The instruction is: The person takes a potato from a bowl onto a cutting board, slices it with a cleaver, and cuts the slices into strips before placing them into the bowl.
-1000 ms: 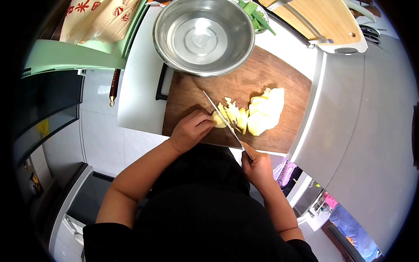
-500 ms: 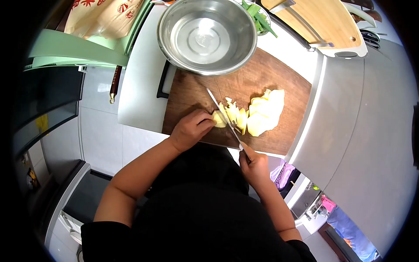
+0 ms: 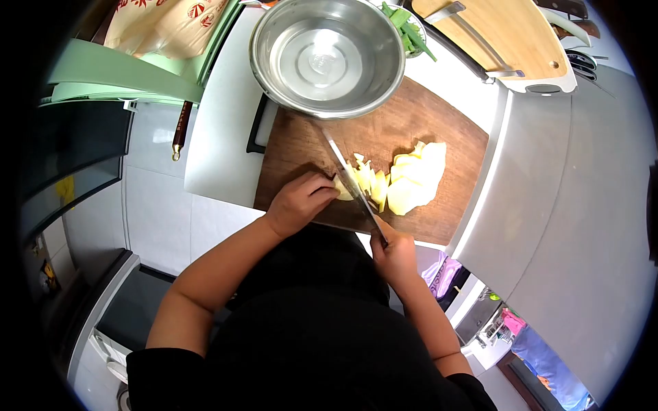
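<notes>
In my right hand (image 3: 395, 252) is the handle of a kitchen knife (image 3: 348, 179), its blade slanting up and left across pale yellow potato pieces. My left hand (image 3: 299, 203) has its fingers bent and pressed on a potato piece (image 3: 343, 188) just left of the blade; the fingers partly cover it. Thin cut strips (image 3: 371, 181) lie right of the blade. Farther right rests a heap of overlapping potato slices (image 3: 419, 177). All of this is on a brown wooden cutting board (image 3: 452, 123).
A large steel bowl (image 3: 327, 103) stands over the board's far edge. Behind it is a dish of green vegetable pieces (image 3: 413, 35). A light wooden board in a rack (image 3: 507, 41) and knife handles (image 3: 579, 24) are at the far right. A dark-handled tool (image 3: 181, 131) juts out at left.
The knife has shifted slightly left, with its blade tilted and now covering more of the potato piece. My right hand moved a little left with it; my left hand stays in place.
</notes>
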